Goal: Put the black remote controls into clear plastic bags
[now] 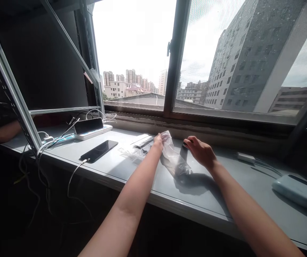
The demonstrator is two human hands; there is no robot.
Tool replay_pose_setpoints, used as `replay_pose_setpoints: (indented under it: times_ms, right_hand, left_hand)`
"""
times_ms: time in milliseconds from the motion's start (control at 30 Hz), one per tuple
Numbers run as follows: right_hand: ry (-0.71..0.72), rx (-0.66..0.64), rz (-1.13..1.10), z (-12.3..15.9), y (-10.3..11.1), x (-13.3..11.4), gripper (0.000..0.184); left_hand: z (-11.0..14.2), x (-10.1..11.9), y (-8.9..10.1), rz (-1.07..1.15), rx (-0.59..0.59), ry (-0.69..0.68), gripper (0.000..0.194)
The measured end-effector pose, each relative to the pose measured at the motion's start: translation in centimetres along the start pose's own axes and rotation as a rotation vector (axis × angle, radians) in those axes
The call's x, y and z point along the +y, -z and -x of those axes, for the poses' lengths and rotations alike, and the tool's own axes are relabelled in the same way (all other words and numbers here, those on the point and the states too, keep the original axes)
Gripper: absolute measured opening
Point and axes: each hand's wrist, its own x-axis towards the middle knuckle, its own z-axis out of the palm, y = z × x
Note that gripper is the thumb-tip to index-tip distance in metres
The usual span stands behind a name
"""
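Note:
My left hand (158,140) is closed on the upper end of a clear plastic bag (170,151), which hangs down to the right onto the grey tabletop (166,187). To the right, the fingers of my right hand (200,149) pinch the top of a dark narrow item (184,151). Its lower end is beside or behind the bag; I cannot tell which, nor what kind of thing it is. Left of my left hand, more clear plastic packaging (136,151) with dark contents lies on the table, partly hidden by my forearm.
A black phone (99,151) on a white cable lies left. Behind it, another phone (88,125) leans on a white power strip (94,132) among cables. At right are a light blue device (298,190) and a small white block (246,157). A metal shelf post (13,82) stands left.

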Motion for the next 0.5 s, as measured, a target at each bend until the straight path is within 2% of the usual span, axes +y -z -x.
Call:
replay_pose_setpoints:
  times_ms: [133, 333, 433, 500]
  right_hand:
    - [0.117, -0.020, 0.019, -0.2, -0.1, -0.9, 0.023]
    - [0.248, -0.067, -0.037, 0.1, -0.7, -1.3, 0.017]
    - [0.249, -0.130, -0.028, 0.5, -0.6, -1.1, 0.017]
    - [0.200, -0.154, -0.024, 0.6, -0.5, -1.1, 0.021]
  left_hand:
    - [1.0, 0.4, -0.3, -0.026, 0.107, 0.034, 0.025]
    - [2.5, 1.0, -0.9, 0.021, 0.077, 0.068, 0.035]
    - [2.8, 1.3, -0.9, 0.038, 0.067, 0.079, 0.035]
    - [2.8, 1.4, -0.8, 0.034, 0.085, 0.088, 0.035]
